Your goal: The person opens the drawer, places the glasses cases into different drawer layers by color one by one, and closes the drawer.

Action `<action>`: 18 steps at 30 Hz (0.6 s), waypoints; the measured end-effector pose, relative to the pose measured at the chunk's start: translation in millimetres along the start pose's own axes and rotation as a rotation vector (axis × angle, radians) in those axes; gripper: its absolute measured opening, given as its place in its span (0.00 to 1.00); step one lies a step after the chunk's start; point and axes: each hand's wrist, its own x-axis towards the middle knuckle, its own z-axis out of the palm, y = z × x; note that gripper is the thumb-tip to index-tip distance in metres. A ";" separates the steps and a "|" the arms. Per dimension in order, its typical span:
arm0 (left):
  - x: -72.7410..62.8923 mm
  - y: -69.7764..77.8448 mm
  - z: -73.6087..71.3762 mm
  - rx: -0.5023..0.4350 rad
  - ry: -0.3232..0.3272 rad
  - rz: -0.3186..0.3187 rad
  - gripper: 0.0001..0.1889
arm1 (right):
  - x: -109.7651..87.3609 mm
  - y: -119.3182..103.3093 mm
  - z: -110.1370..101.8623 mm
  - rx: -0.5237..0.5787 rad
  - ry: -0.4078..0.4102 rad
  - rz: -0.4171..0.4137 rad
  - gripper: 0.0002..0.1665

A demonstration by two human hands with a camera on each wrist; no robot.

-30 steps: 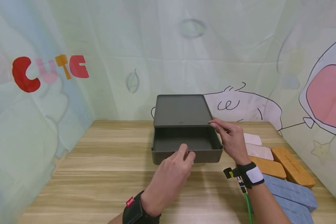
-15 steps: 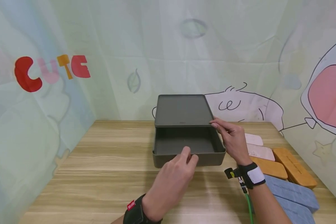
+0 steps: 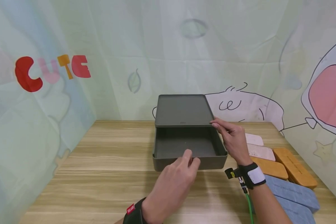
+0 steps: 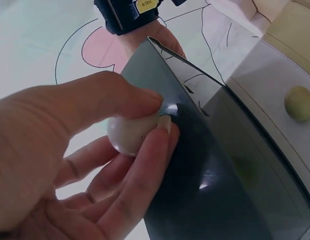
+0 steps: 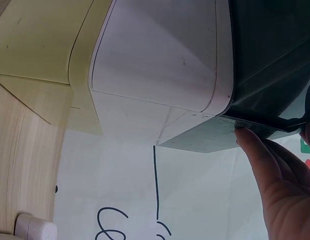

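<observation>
A small drawer cabinet has a grey top (image 3: 184, 109) and stands on the wooden table. Its dark grey top drawer (image 3: 212, 164) is pulled out toward me, and its visible inside is bare. My left hand (image 3: 172, 186) pinches the drawer's round white knob (image 4: 125, 134) between thumb and fingers; from above, the hand hides the knob. At the front right corner of the grey top, my right hand (image 3: 233, 140) grips the edge between thumb and fingers. Under the dark drawer sit a white drawer (image 5: 155, 55) with a greenish round knob (image 4: 299, 104) and a yellow one (image 5: 42, 45).
To the right on the table (image 3: 114, 155) lie long brick-shaped pieces: pale pink (image 3: 260, 151), orange (image 3: 295, 167) and blue (image 3: 291, 190). Behind the table hangs a printed cloth (image 3: 114, 46). A green cable (image 3: 249, 202) runs from the right wrist strap.
The dark drawer has slid further out toward me, with my left hand moving along on its knob. My right hand stays at the corner of the cabinet top.
</observation>
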 end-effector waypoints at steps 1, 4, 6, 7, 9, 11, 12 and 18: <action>-0.4 0.1 -0.1 0.005 0.006 0.003 0.14 | 0.1 -0.1 0.0 -0.001 0.001 -0.003 0.12; -1.0 0.7 -1.5 0.017 0.008 0.012 0.14 | 0.4 -0.7 0.0 0.001 0.003 -0.013 0.12; -1.0 1.2 -3.3 0.022 -0.006 0.016 0.14 | 0.5 -0.6 -0.1 0.004 0.003 -0.016 0.12; -1.0 1.5 -4.3 0.022 -0.014 0.018 0.14 | 0.5 -0.5 0.0 0.005 0.002 -0.016 0.12; -1.2 2.1 -6.0 0.021 -0.031 0.020 0.14 | 0.5 -0.3 0.0 0.005 0.002 -0.016 0.12; -1.3 2.8 -7.7 0.019 -0.043 0.021 0.14 | 0.3 -0.3 -0.1 0.004 0.003 -0.016 0.12; -1.6 3.1 -8.4 0.019 -0.049 0.022 0.13 | 0.2 -0.4 -0.1 0.004 0.003 -0.016 0.12; -4.1 5.2 -12.3 0.030 -0.083 0.031 0.14 | 0.0 -0.6 -0.1 0.007 0.005 -0.014 0.12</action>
